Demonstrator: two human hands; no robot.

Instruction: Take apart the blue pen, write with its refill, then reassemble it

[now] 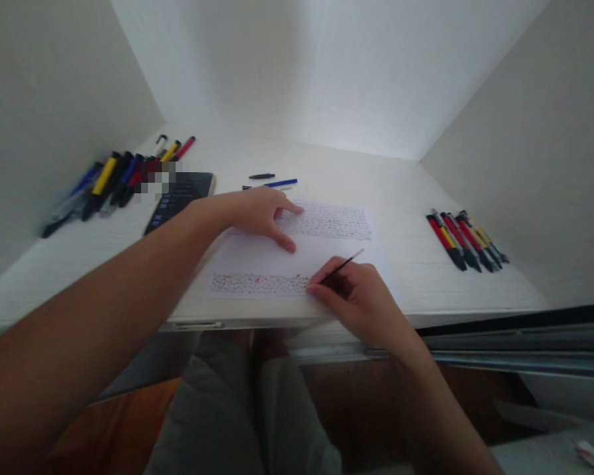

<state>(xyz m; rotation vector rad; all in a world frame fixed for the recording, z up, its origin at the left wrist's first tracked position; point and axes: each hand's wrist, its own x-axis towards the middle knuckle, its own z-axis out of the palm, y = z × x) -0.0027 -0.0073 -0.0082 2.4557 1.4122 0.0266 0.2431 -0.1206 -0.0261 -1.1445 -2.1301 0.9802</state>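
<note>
A white sheet of paper (277, 257) covered with rows of small red and dark marks lies on the white desk (400, 198). My left hand (260, 214) rests flat on the sheet's upper part, fingers stretched out. My right hand (359, 297) is closed in a pinch on a thin dark pen refill (341, 266), whose tip touches the bottom row of marks near the desk's front edge.
A heap of pens (113, 178) in yellow, blue, red and black lies at the far left. Several red and yellow pens (465, 239) lie side by side at the right. A dark tablet (181, 198), a blue pen (277, 183) and a black cap (261, 176) sit behind the sheet.
</note>
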